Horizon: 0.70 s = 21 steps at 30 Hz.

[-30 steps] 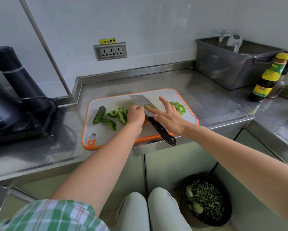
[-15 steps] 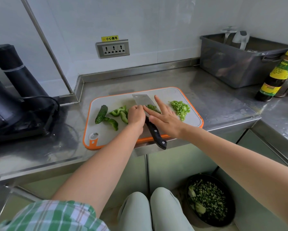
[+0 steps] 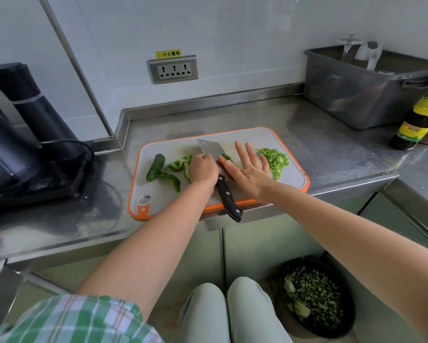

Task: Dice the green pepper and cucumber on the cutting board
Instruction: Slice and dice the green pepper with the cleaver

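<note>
Cleaver (image 3: pixel 226 196) laid flat mid-board, both hands at its blade.

The right hand (image 3: pixel 248 173) rests on the blade's flat, fingers straight and spread. The left hand (image 3: pixel 203 169) is fisted at the blade's other side, and I cannot tell whether it pinches anything. The cucumber (image 3: pixel 155 167) and green pepper strips (image 3: pixel 177 165) lie uncut at the left of the cutting board (image 3: pixel 158 196), the diced pile (image 3: pixel 273 159) at the right. A fingertip could slide onto the edge. A nudge could also tip the handle, which overhangs the table (image 3: pixel 319 144).

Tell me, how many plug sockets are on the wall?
3, side by side in the grey wall plate under the yellow sticker: left socket, middle socket, right socket. None look hidden.
</note>
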Available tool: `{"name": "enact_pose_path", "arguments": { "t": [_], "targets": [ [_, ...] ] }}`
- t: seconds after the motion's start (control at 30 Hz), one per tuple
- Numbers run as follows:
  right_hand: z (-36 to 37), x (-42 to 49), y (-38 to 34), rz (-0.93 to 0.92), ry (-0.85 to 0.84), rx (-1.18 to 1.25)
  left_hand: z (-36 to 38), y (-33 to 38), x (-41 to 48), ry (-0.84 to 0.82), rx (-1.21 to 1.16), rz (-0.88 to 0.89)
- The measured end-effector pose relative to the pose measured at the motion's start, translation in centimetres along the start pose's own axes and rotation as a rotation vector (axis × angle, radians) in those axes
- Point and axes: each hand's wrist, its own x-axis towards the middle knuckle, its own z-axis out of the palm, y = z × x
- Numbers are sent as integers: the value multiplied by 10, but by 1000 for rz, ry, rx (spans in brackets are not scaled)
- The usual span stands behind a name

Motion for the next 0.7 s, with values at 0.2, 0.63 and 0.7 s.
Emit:
{"name": "enact_pose_path", "arguments": {
  "t": [0.2, 0.63, 0.7],
  "targets": [
    [-6, 2, 4, 96, 8, -72, -1, -3, -4, -18, -10, 9],
    [-8, 9, -6, 123, 25, 43, -10, -2, -8, -19, -19, 146],
    [-8, 8, 2, 221, 46, 64, -11, -3, -8, -23, -26, 154]
  ]
}}
